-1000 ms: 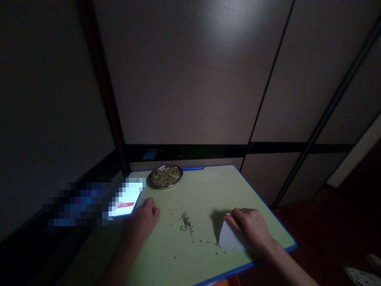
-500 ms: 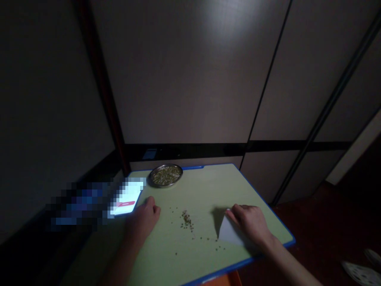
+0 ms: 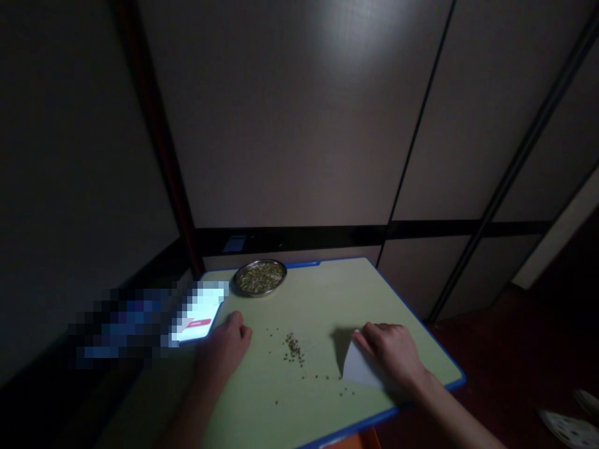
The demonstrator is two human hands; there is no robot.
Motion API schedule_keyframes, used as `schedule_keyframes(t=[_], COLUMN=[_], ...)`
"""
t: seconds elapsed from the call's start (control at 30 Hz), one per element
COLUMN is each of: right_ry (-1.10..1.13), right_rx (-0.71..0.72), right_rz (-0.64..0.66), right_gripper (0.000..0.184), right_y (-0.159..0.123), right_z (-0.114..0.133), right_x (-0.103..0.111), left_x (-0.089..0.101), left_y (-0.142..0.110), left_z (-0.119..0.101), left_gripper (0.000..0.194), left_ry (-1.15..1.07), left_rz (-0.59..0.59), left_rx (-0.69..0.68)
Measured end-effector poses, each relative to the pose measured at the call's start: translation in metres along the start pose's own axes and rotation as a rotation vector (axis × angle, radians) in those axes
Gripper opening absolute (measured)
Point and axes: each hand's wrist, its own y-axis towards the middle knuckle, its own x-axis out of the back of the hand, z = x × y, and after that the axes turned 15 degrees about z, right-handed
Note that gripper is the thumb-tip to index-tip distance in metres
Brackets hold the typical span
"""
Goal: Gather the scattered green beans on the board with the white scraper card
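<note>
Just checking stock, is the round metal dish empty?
Not empty: small greenish seeds cover the inside of the metal dish; depth unclear.

Bare left hand (image 3: 227, 346), uncovered left forearm (image 3: 194, 399) — dim in shadow, bare right hand (image 3: 395, 350), slim uncovered right forearm (image 3: 453, 408)

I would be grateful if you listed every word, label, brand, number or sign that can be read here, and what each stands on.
None can be read with certainty.
Bright screen: pale marks on its red bar, too small and blurred to read.
White sheet: no writing visible on the part that shows.
Metal dish and table: no lettering visible.
</note>
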Motion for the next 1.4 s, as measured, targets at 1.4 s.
schedule_keyframes(t=[1.4], right_ry=[-0.037], right_rx=[-0.073], right_rz=[-0.012], right_gripper=[0.047], right_y=[0.015], right_z=[-0.016], right_x=[0.001], left_x=[0.001], left_y=[0.002], left_z=[0.002], left_gripper=[0.018], left_ry=[0.001], left_rz=[0.020], left_rx=[-0.015])
